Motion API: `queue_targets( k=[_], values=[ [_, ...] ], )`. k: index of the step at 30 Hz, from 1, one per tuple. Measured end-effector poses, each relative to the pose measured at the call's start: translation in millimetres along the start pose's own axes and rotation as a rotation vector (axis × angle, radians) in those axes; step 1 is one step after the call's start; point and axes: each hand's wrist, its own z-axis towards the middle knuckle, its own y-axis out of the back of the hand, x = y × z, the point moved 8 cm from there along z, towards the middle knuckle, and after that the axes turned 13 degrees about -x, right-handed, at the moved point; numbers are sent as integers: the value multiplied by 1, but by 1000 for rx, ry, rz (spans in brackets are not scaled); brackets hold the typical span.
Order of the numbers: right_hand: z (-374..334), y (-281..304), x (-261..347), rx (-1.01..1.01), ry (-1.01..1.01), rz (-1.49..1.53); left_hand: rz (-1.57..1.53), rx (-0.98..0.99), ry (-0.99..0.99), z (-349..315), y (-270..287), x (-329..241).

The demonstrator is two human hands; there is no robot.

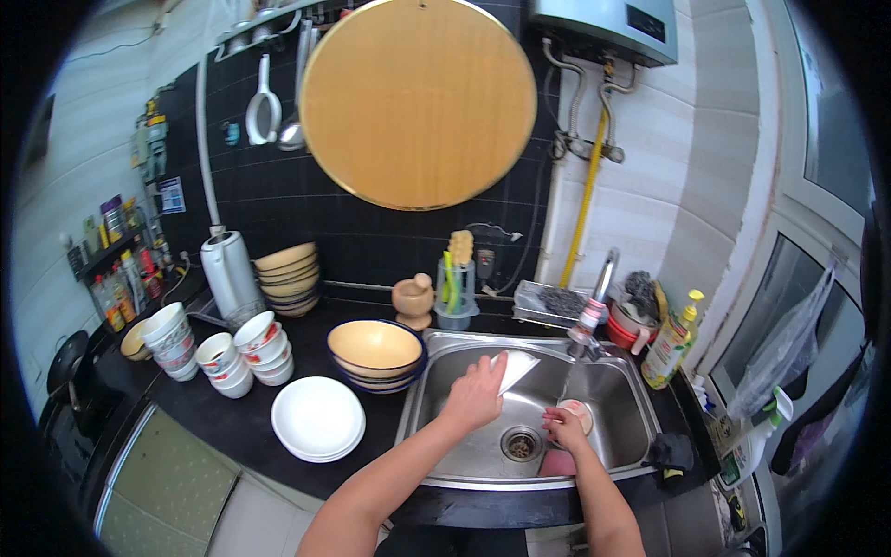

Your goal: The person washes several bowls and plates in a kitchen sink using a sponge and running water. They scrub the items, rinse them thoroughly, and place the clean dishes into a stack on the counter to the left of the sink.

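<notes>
Over the left part of the steel sink point(415, 406), my left hand point(477, 394) grips a white dish point(520, 369), tilted so that it shows nearly edge-on. Lower in the basin, my right hand point(562, 427) has its fingers curled at the edge of a round pink-and-white item point(579, 414); its kind is unclear. A pink object point(558, 463) lies below my right wrist, partly covered by it. Water runs from the faucet point(594, 311) into the basin, close to my right hand. The drain point(522, 445) shows between my hands.
Left of the sink stand white plates point(318, 418), cream bowls point(375, 346) and stacked white cups point(264, 342). A wooden mortar point(413, 299) and utensil holder point(456, 302) are behind. A yellow-capped bottle point(672, 343) stands at the right, a black cloth-like item point(670, 452) at the front right.
</notes>
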Motion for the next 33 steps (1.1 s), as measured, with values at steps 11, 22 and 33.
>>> queue_targets(
  k=[11, 22, 33],
  values=[
    [-13, -28, 51, 59, 11, 7, -62, -221, 254, 6, 131, 57],
    [-45, -122, 116, 330, -36, -8, -383, -306, 726, -88, 246, 194],
    [-82, -224, 167, 443, -240, 157, -415, -81, 1092, -175, 232, 248]
  ],
)
